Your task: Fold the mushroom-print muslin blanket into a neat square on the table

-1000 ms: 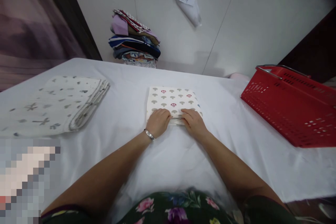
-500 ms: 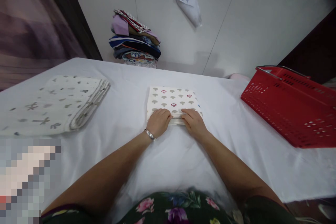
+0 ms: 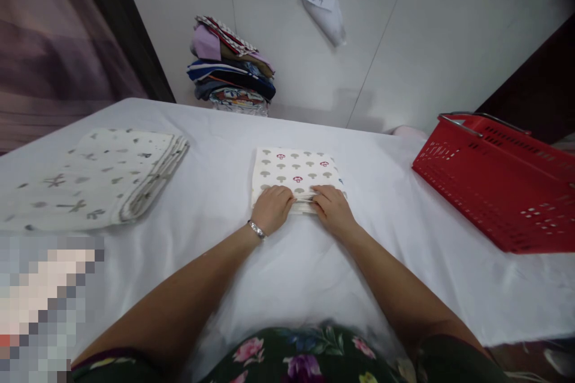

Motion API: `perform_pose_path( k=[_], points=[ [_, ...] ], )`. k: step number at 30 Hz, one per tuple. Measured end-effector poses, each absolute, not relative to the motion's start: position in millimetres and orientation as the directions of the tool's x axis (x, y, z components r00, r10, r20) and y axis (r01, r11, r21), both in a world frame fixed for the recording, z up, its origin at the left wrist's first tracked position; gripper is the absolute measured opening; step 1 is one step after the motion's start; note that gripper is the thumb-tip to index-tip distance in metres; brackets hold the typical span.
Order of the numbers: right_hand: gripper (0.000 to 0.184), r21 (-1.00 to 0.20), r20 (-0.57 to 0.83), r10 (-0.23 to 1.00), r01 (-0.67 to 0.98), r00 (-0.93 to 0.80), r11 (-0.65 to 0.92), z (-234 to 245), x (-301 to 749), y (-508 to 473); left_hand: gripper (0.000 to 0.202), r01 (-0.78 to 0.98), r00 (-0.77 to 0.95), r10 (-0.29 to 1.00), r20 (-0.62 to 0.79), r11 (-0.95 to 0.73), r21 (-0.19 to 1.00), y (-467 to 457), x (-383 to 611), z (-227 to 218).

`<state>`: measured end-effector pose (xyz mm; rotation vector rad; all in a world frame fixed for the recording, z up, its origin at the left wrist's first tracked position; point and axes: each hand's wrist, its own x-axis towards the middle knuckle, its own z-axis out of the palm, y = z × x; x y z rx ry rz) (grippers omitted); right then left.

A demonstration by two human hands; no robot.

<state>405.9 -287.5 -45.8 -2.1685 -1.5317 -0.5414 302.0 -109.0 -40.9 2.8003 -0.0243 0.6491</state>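
Note:
A small folded cloth with a mushroom print (image 3: 294,170) lies in the middle of the white-covered table (image 3: 224,149). My left hand (image 3: 271,208), with a silver bracelet at the wrist, grips the near edge of that cloth, fingers curled over it. My right hand (image 3: 331,209) grips the same near edge just to the right, fingers pinched on the layers. The two hands nearly touch. The cloth's far part lies flat.
A larger folded white cloth with grey prints (image 3: 99,176) lies at the left. A red plastic basket (image 3: 498,179) stands at the right edge. A stack of colourful folded fabrics (image 3: 231,69) sits against the wall behind the table.
Both hands have stayed on the cloth's near edge; the fingers have pressed the layers slightly tighter together.

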Motion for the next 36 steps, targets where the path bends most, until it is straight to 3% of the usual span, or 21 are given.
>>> perform_pose_path(
  k=[12, 27, 36],
  points=[
    [0.016, -0.106, 0.559, 0.781, 0.958, 0.278, -0.265, -46.1, 413.0, -295.2, 0.021, -0.129, 0.893, -0.028, 0.449, -0.972, 0.196, -110.0, 299.9, -42.2],
    [0.021, -0.04, 0.577, 0.786, 0.968, 0.224, -0.246, -49.0, 414.3, -292.6, 0.018, -0.085, 0.893, -0.026, 0.449, -0.99, 0.111, -109.5, 301.4, -42.6],
    [0.021, -0.07, 0.572, 0.783, 0.965, 0.245, -0.251, -51.8, 415.4, -293.0, 0.026, -0.145, 0.897, -0.088, 0.432, -0.984, 0.101, -108.5, 299.7, -46.2]
  ],
)
